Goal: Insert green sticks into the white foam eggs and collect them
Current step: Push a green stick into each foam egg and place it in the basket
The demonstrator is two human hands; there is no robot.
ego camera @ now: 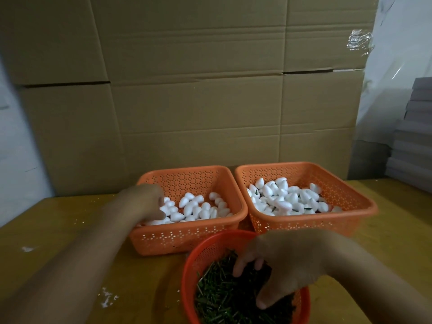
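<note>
Green sticks [224,298] hide the right hand's [280,260] curled fingers; left hand's [142,202] fingers blur among foam eggs [194,206], grasp unclear.

Left hand [142,202] reaching far, fingers curled downward, right hand [278,263] near, palm down, fingers spread and bent

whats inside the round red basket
The round red basket holds a heap of short green sticks. The right hand reaches into it and covers the sticks beneath, so whether it has any can't be seen.
</note>
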